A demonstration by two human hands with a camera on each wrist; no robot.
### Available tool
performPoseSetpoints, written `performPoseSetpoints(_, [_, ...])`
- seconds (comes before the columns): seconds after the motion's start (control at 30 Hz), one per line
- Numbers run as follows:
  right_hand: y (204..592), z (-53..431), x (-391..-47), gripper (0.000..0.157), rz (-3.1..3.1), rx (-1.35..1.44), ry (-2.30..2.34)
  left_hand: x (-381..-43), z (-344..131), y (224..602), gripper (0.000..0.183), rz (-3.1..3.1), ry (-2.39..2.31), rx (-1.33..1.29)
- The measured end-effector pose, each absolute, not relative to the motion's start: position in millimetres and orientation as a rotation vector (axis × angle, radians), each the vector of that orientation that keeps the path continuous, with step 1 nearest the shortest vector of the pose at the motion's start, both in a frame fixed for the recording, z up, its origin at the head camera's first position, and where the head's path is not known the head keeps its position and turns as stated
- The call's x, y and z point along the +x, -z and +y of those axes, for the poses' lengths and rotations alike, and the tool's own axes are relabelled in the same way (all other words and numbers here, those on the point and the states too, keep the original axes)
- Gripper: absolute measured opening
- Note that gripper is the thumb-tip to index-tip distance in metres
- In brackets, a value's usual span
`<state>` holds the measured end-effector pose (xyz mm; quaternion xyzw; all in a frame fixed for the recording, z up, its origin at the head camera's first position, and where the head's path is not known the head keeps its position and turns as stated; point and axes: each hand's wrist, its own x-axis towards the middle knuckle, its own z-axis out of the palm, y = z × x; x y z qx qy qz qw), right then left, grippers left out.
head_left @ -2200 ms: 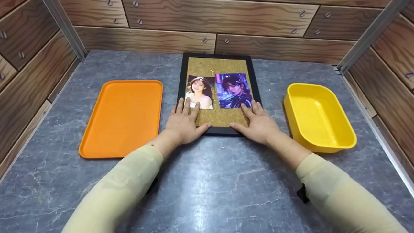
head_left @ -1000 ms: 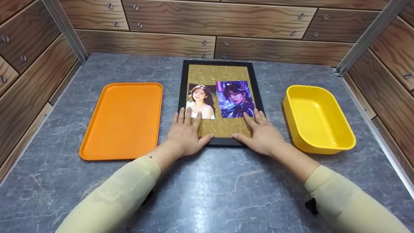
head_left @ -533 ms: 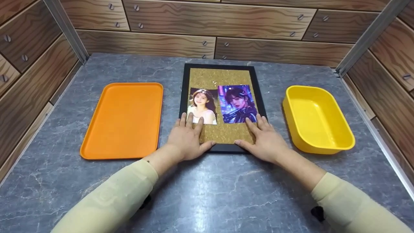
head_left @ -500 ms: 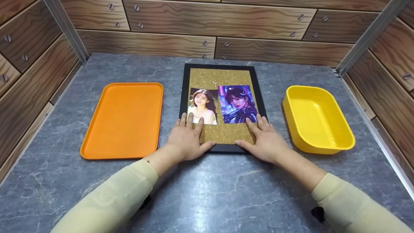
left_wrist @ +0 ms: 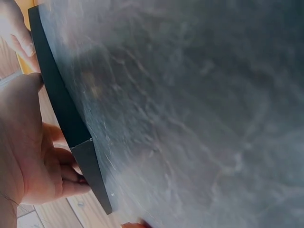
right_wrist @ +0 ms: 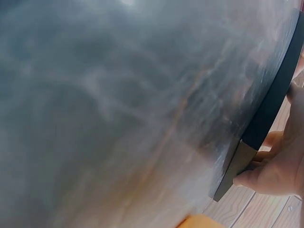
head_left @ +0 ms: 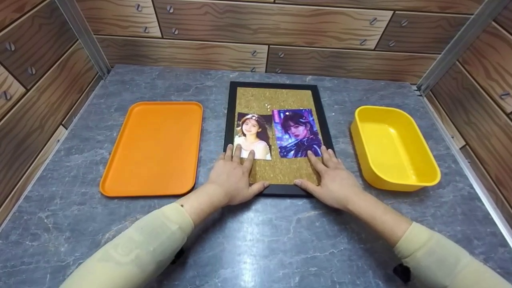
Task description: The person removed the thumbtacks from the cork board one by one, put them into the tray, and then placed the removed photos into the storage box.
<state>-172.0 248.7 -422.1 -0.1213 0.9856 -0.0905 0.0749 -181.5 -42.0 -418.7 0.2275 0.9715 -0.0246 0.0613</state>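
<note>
A black-framed cork board (head_left: pixel 276 172) lies on the table's middle, bearing two picture prints side by side. The left print (head_left: pixel 253 140) shows a long-haired person in white; the right print (head_left: pixel 297 134) is a purple-blue neon portrait. My left hand (head_left: pixel 232 178) rests on the board's near left corner, fingers extended and thumb on the near edge. Mirroring it, my right hand (head_left: pixel 335 178) lies on the near right corner. The frame's black side (left_wrist: pixel 61 99) shows beneath the hand in the left wrist view; the right wrist view shows the opposite corner (right_wrist: pixel 266 114).
An orange tray (head_left: pixel 154 148) lies to the left of the board. To the right stands a deep yellow bin (head_left: pixel 394 148). Small shiny specks (head_left: pixel 268 107) sit on the cork above the prints. Wood-patterned walls (head_left: pixel 216 50) enclose the grey marbled table (head_left: pixel 280 244).
Both hands and the cork board have slid toward the person, with a slight drift to the right. The prints have travelled with the board; tray and bin have stayed put.
</note>
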Motion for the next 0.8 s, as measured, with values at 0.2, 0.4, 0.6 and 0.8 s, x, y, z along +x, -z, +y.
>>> performPoseSetpoints(0.2, [421, 251, -167, 0.111, 2.957, -0.376, 0.276, -175, -41, 418, 0.102, 2.934, 0.090, 0.696])
performPoseSetpoints(0.4, [421, 252, -163, 0.110, 2.967, -0.382, 0.278, -171, -41, 419, 0.102, 2.945, 0.061, 0.711])
performPoseSetpoints(0.6, [422, 254, -158, 0.109, 2.963, -0.365, 0.252, -167, -42, 417, 0.101, 2.937, 0.066, 0.736])
performPoseSetpoints(0.8, [422, 255, -154, 0.109, 2.952, -0.349, 0.244, -162, -42, 414, 0.100, 2.919, 0.087, 0.748])
